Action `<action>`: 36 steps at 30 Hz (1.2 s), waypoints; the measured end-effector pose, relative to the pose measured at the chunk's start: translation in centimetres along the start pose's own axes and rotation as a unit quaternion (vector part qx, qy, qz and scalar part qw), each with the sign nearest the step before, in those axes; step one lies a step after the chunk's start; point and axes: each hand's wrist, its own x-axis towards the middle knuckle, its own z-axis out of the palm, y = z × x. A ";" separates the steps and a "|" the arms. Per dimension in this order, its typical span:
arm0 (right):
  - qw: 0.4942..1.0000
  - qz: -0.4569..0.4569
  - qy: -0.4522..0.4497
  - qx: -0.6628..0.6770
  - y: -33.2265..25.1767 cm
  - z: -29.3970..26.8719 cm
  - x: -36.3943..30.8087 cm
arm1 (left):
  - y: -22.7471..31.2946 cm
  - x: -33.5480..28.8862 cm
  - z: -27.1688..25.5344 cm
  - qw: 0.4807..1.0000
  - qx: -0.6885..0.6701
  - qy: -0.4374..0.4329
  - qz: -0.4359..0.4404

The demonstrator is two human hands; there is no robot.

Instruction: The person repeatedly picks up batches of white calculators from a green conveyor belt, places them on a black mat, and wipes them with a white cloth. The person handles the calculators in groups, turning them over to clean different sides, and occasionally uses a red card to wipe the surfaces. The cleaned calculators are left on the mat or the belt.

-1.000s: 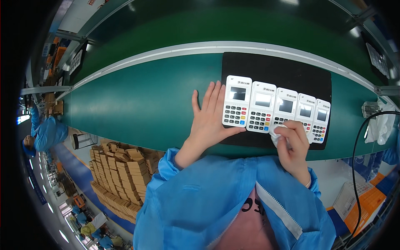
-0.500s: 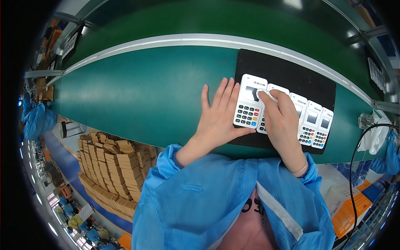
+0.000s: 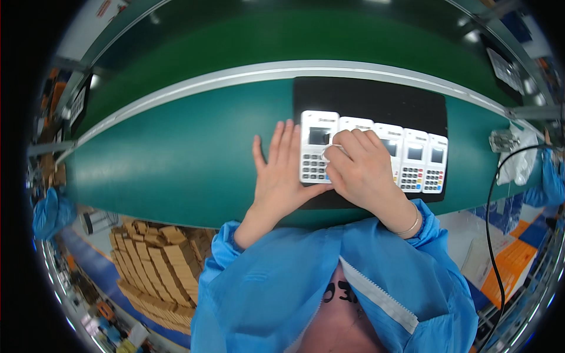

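Several white card payment terminals with keypads and small dark screens stand side by side on a black mat (image 3: 371,97). At the left end of the row lies the leftmost terminal (image 3: 319,120). My left hand (image 3: 276,183) rests flat, fingers stretched out, along that terminal's left side, its thumb at the lower edge. Over the leftmost terminal's keypad, my right hand (image 3: 366,173) is closed in a pinch on a small white piece (image 3: 325,154), too small to name. That hand covers much of the second terminal (image 3: 355,123). The rightmost terminal (image 3: 436,156) is in plain view.
The green worktable (image 3: 176,159) has a metal rail (image 3: 235,76) along its far side. A clear plastic bag (image 3: 518,159) and a black cable (image 3: 489,217) are at the right. Stacked cardboard boxes (image 3: 156,259) stand on the floor at the lower left.
My right hand has moved the white piece from the leftmost terminal's screen down to its keypad. The whole view has shifted, while my left hand keeps its place beside the terminal.
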 end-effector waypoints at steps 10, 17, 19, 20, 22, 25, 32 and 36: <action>0.863 0.351 0.226 -0.284 12.2 -11.5 -14.2 | -0.1 -0.2 0.6 0.999 0.026 -0.025 0.004; 0.899 0.377 0.133 -0.175 12.4 -9.1 -18.0 | -0.2 -0.3 0.6 0.999 0.029 -0.016 0.012; 0.930 0.308 0.110 -0.167 12.0 -6.8 -18.0 | -0.1 -0.2 0.3 1.000 0.019 0.004 0.024; 0.937 0.290 0.108 -0.162 12.0 -6.1 -17.8 | 0.0 -0.3 0.2 0.999 0.018 0.014 0.024; 0.938 0.311 0.109 -0.113 11.4 -5.9 -17.6 | -0.2 -0.6 0.1 0.999 -0.008 0.030 0.017; 0.938 0.325 0.104 -0.066 8.4 -4.3 -16.7 | -2.7 -1.8 -2.2 1.000 -0.010 0.011 -0.005; 0.963 0.245 0.014 0.110 7.2 -4.4 -16.7 | -4.4 -4.3 -2.6 0.998 -0.009 0.021 -0.053; 0.976 0.210 -0.056 0.016 6.0 -4.7 -16.5 | -4.2 -4.6 -2.1 0.997 -0.037 0.036 -0.063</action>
